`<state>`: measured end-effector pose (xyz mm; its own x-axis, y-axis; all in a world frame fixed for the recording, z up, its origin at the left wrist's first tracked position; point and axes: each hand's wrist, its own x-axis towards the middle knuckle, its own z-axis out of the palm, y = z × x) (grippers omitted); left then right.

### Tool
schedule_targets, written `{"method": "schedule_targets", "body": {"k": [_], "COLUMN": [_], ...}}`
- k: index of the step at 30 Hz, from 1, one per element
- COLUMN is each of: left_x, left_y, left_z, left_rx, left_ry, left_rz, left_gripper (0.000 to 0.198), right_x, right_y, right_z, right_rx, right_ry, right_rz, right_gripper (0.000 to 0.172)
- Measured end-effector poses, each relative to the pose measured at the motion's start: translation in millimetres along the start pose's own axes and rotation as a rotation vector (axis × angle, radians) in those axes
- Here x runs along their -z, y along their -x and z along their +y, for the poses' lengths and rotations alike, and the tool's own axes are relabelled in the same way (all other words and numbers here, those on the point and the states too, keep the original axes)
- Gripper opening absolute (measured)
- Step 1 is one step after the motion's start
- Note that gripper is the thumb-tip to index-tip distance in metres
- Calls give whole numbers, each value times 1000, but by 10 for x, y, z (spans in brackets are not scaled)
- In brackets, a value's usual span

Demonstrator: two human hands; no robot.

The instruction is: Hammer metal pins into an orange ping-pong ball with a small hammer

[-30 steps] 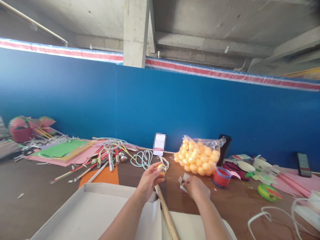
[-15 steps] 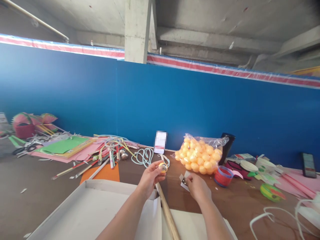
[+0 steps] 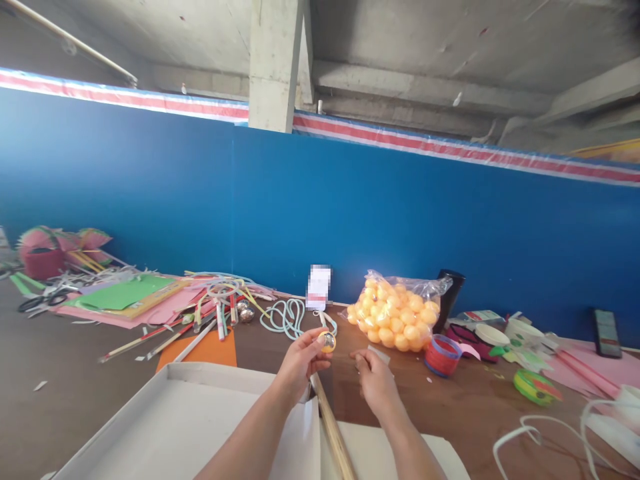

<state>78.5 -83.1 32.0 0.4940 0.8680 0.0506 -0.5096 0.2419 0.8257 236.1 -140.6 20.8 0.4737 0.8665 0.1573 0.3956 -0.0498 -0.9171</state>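
Note:
My left hand (image 3: 301,365) is closed in a pinch on a small orange ball (image 3: 328,342) with a shiny silver patch on it. To its right, at about the same height above the brown table, is my right hand (image 3: 374,379). Its thumb and fingertips are pressed together, and what they hold, if anything, is too small to make out. Behind the right hand a small white box (image 3: 381,354) shows in part, the rest hidden by the fingers. A wooden stick (image 3: 333,427) lies below, between my forearms.
A clear bag of orange balls (image 3: 395,313) lies ahead, with a red tape roll (image 3: 443,355) beside it. On the left are a white tray (image 3: 173,370), coloured paper (image 3: 127,293) and silver balls (image 3: 246,313). A white cord (image 3: 525,427) is at front right.
My right hand has moved left from the small white box, towards the orange ball. My left hand still holds the ball, its silver patch now more in view.

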Motion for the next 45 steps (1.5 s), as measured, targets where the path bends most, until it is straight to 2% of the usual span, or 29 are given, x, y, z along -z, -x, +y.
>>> {"method": "schedule_targets", "body": {"k": [2,4,12,22,25,29,38,45], "left_x": [-34,-68,-118,-133,-135,-133,-136,-117], "left_y": [21,44,75,94,92,84,89,59], "left_z": [-20,-41,-76,-105,-128,-149,-115,-125], "left_rx": [11,30,63,61,62,59,41,33], "left_ry": [-6,-9,-58,-81,-105,-140,-128,-66], "left_rz": [-38,-77,-172,-199,-208,-215,-182,-152], "left_gripper": [37,37,35,37,37,37,35,33], "right_x": [-79,-138,-202,-187,-175,-175,-146,-89], "right_y": [23,39,67,86,104,123,92,110], "right_z": [-17,-28,-15,-81,-125,-152,-33,-98], "right_rx": [-110,-156,-202,-311,-317,-305,-341,-340], "right_ry": [-230,-331,-546,-770,-833,-868,-791,-852], "right_rz": [-39,-68,-202,-207,-243,-261,-241,-281], "right_gripper": [21,24,31,31,29,27,24,16]}}
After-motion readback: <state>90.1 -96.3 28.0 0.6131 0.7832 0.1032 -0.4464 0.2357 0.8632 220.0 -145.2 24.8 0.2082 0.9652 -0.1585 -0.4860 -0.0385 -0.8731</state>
